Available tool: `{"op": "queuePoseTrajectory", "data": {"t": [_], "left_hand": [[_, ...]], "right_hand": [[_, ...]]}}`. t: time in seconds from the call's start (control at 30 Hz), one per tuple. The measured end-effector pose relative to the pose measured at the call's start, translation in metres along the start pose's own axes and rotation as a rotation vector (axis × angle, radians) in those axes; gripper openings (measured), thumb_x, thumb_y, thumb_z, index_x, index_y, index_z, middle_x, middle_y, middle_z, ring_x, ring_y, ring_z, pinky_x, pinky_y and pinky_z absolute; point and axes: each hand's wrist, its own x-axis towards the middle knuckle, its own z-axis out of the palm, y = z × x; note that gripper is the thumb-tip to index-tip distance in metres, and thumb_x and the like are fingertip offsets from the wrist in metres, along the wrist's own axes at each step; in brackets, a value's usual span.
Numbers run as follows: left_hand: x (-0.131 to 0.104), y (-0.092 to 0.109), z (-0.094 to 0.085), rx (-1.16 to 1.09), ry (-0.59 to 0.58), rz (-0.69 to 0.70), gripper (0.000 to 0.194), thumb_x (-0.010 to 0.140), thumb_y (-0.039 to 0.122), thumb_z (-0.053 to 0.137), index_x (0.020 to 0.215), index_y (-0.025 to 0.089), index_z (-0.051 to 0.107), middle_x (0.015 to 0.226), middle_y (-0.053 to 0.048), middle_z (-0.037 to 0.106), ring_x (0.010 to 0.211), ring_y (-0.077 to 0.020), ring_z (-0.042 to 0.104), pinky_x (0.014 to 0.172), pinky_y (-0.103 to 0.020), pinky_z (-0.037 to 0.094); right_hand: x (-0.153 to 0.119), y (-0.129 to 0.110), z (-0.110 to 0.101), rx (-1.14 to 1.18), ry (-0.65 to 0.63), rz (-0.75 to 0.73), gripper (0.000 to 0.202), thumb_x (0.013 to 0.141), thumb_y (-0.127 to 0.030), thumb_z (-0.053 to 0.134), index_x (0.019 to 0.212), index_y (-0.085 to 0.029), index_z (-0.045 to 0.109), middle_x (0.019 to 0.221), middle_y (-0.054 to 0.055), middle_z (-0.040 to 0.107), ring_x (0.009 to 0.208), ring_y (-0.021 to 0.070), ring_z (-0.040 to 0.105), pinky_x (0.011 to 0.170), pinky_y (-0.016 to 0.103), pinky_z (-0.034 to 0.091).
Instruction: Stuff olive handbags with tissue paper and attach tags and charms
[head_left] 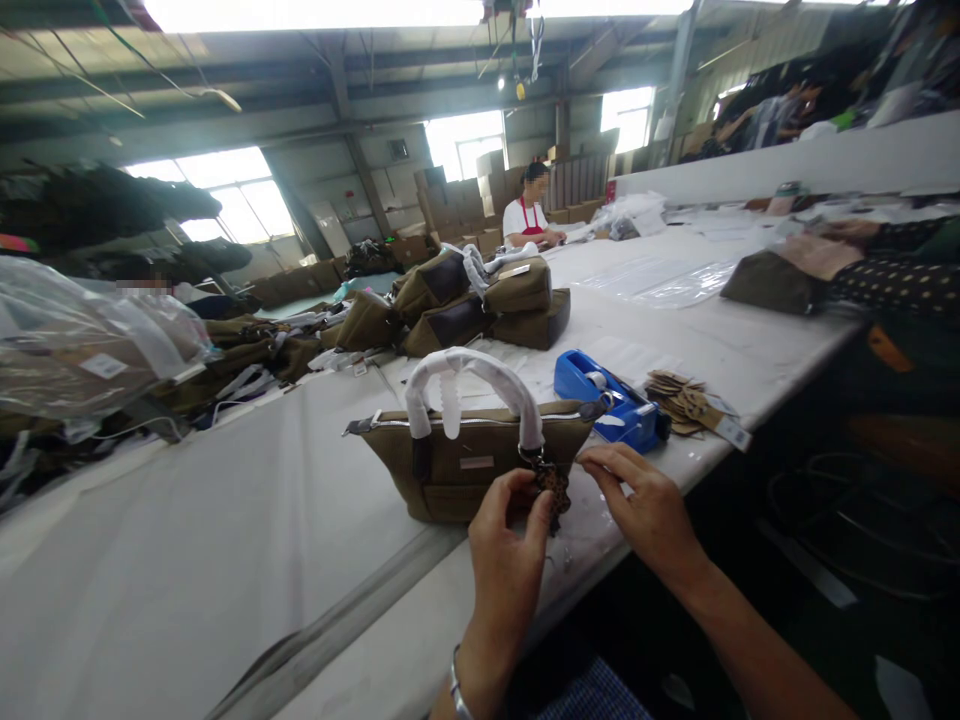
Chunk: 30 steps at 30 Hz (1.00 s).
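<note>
1. At the bottom centre of the frame, the left hand (pixel 510 550), with a bracelet (pixel 457 685) on its wrist, pinches a spotted charm (pixel 553 488) between thumb and fingers.
2. Right of it, the right hand (pixel 649 510) is raised with fingers bent, its fingertips near the charm and the bag's side; whether they grasp anything is too small to tell.
3. The olive bag (pixel 450 490) stands upright on the white counter (pixel 187 560) at the centre, its zipper along the top and its handles (pixel 469 362) wrapped in white. The charm hangs by the right base of the handles.
4. Just behind the bag's right end sits a blue tape dispenser (pixel 611 400), with a heap of brown tags (pixel 682 402) beside it.
5. Farther back, olive bags (pixel 480 300) lie piled at upper centre; at right, another person's hands (pixel 821 250) touch a dark bag (pixel 772 280).
6. Beyond, a person in a red apron (pixel 531 222) is near stacked boxes (pixel 450 205).
</note>
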Motion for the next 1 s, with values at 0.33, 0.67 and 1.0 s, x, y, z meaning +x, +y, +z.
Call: {"op": "queuePoseTrajectory", "data": {"t": [0.33, 0.67, 1.0], "left_hand": [[0.005, -0.001, -0.008, 0.111, -0.018, 0.111, 0.014, 0.098, 0.029, 0.06, 0.106, 0.022, 0.069, 0.099, -0.004, 0.072, 0.091, -0.0185, 0.07, 0.084, -0.03, 0.057], [0.036, 0.009, -0.02, 0.333, -0.019, 0.405, 0.02, 0.096, 0.015, 0.06, 0.105, 0.024, 0.075, 0.103, -0.005, 0.074, 0.093, -0.0187, 0.072, 0.089, -0.03, 0.058], [0.022, 0.02, -0.016, 0.171, -0.011, 0.432, 0.031, 0.091, 0.012, 0.069, 0.118, 0.026, 0.07, 0.1, 0.0, 0.077, 0.091, -0.0154, 0.074, 0.088, -0.025, 0.058]], "right_hand": [[-0.001, -0.009, 0.01, -0.008, -0.009, -0.053, 0.013, 0.1, -0.022, 0.058, 0.105, -0.024, 0.07, 0.101, 0.005, 0.074, 0.094, 0.0208, 0.072, 0.086, 0.034, 0.057], [0.004, -0.019, 0.013, -0.005, 0.042, -0.07, 0.015, 0.101, -0.022, 0.057, 0.108, -0.024, 0.07, 0.104, 0.006, 0.074, 0.097, 0.0219, 0.071, 0.088, 0.036, 0.057], [0.013, -0.031, 0.013, 0.474, -0.169, 0.066, 0.017, 0.095, -0.031, 0.067, 0.108, -0.027, 0.077, 0.094, 0.003, 0.07, 0.087, 0.0177, 0.067, 0.076, 0.028, 0.057]]}}
